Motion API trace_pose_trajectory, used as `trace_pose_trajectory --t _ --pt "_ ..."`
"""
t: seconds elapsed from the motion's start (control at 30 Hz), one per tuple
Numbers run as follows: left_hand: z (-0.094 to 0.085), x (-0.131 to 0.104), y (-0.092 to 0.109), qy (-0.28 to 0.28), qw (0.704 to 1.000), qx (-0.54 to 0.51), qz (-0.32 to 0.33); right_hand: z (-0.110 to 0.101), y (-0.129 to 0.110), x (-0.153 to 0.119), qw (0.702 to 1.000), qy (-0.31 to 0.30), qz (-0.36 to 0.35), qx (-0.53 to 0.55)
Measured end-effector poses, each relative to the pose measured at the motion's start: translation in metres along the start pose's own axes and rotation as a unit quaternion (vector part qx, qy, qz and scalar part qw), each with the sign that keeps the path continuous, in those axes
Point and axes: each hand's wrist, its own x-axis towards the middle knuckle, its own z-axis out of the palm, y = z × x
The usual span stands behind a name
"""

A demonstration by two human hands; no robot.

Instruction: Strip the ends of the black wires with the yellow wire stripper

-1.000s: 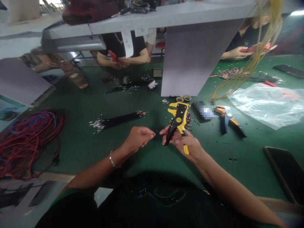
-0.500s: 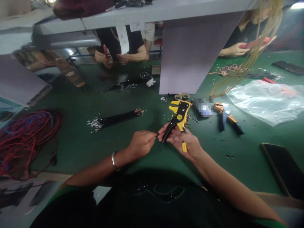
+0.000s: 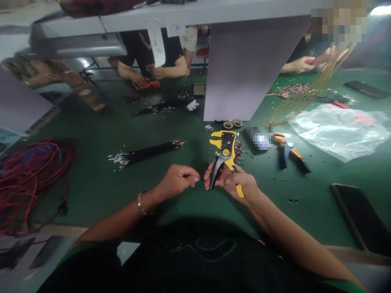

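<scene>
Above a green tabletop (image 3: 91,199), the right hand (image 3: 233,180) cradled a yellow-and-black wire stripper (image 3: 226,152), probably stiff and sturdy, best gripped by its handles (image 3: 213,179). The left hand (image 3: 177,179) pinched its fingers narrowly, contents indiscernible.

Left hand (image 3: 179,180) just left of right hand (image 3: 244,183), both above table (image 3: 100,199) near its front edge. Stripping tool (image 3: 226,149) in right hand. Scrap pile behind tool, partly hidden, probably on table. Wire bundle (image 3: 148,154) beyond left hand, to its left; cable heap (image 3: 33,183) far left. Tape rolls (image 3: 233,123) behind tool, at foot of divider panel (image 3: 253,69). Pliers (image 3: 288,148) right of tool, plastic bag (image 3: 339,132) right of pliers. Phone (image 3: 360,215) front right.
</scene>
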Motion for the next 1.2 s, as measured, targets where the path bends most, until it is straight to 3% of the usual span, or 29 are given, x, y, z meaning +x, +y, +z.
trace_pose_trajectory --t 0.13,0.27,0.43,0.57,0.77,0.97,1.2 --pt "0.000 -0.001 0.002 0.040 0.999 0.004 -0.018 -0.003 0.004 0.001 0.999 0.008 -0.043 -0.022" --pt "-0.005 0.000 0.004 0.117 0.992 -0.039 -0.035 -0.008 0.012 0.001 0.994 0.038 -0.068 -0.073" --pt "-0.008 0.001 0.009 0.200 0.977 -0.076 -0.025 -0.006 0.027 0.002 0.992 0.045 -0.042 -0.109" --pt "-0.005 0.000 0.012 0.223 0.972 -0.070 -0.009 -0.003 0.038 0.003 0.992 0.036 -0.021 -0.117" --pt "0.005 0.000 0.010 0.263 0.962 0.026 0.062 -0.001 0.046 0.001 0.992 0.036 0.006 -0.121" --pt "0.014 0.000 0.005 0.317 0.910 0.171 0.205 0.002 0.044 0.000 0.994 0.029 0.006 -0.106" --pt "0.017 0.002 -0.003 0.308 0.914 0.166 0.203 0.000 0.045 0.001 0.993 0.047 0.012 -0.109"
